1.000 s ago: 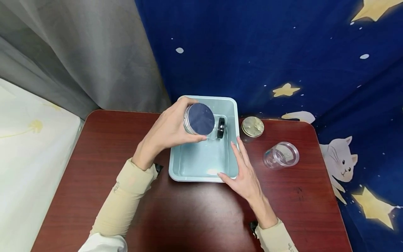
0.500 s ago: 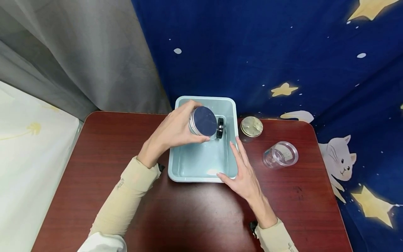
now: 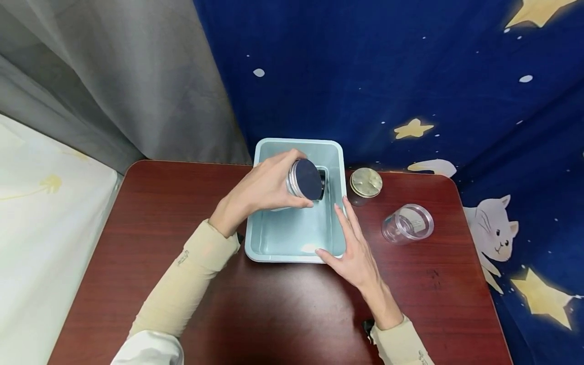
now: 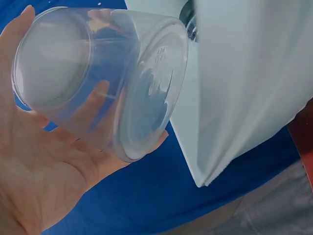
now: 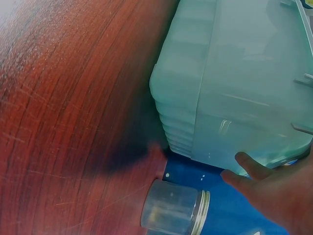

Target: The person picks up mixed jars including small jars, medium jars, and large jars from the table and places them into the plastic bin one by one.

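Note:
My left hand [image 3: 269,185] grips a clear plastic jar [image 4: 105,78] by its sides, over the far half of a pale blue bin [image 3: 285,228]. The jar's dark blue lid with a silver edge [image 3: 307,180] faces up, tilted right. In the left wrist view the clear base points towards the bin wall [image 4: 244,98]. A second jar, with a black lid [image 3: 323,185], lies on its side inside the bin, mostly hidden behind the held jar. Fingers of my right hand [image 3: 353,256] lie spread and nearly straight along the bin's near right rim, touching its outer wall [image 5: 234,93].
Right of the bin, a jar with a gold lid [image 3: 366,182] stands on the red-brown wooden table [image 3: 159,218]. Nearer and further right is a clear plastic jar [image 3: 407,224] with a label. A blue star-patterned curtain [image 3: 319,76] hangs behind the table.
My left hand has carried the jar to the right and slightly nearer, tilting it more, so it now covers most of the black lid. My right hand has stayed at the rim.

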The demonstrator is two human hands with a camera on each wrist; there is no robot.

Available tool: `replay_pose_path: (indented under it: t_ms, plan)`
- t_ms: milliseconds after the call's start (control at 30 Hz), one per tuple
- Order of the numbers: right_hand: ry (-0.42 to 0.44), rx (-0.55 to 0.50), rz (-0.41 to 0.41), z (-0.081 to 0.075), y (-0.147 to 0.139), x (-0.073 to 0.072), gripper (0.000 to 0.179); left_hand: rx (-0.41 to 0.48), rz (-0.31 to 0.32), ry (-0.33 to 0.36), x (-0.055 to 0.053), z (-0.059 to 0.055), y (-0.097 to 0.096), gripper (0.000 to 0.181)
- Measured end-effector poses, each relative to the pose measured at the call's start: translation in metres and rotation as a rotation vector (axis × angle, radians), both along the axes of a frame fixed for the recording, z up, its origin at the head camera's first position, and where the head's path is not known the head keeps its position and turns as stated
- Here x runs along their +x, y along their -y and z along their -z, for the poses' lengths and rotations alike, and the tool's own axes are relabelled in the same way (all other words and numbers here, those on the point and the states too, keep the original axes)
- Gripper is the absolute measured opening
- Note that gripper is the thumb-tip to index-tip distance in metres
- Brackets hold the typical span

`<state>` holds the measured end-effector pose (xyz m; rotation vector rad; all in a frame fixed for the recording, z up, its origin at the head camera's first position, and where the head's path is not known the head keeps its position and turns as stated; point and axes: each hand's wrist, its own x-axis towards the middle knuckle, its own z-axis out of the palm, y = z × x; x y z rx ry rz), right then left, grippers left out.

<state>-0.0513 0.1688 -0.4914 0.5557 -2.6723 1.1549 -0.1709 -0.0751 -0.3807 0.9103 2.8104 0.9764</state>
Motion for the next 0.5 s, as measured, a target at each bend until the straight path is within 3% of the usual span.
replay_pose_path:
  t_ms: [300,500]
  plan:
    - [-0.007,0.004,0.001,0.000,0.001,-0.001,0.100,-0.127,-0.022,0.048,-0.003,0.001,-0.008,0.086]
    - [0.001,0.008,0.010,0.000,0.002,0.000,0.101,-0.256,-0.012,0.070,-0.004,0.010,-0.013,0.093]
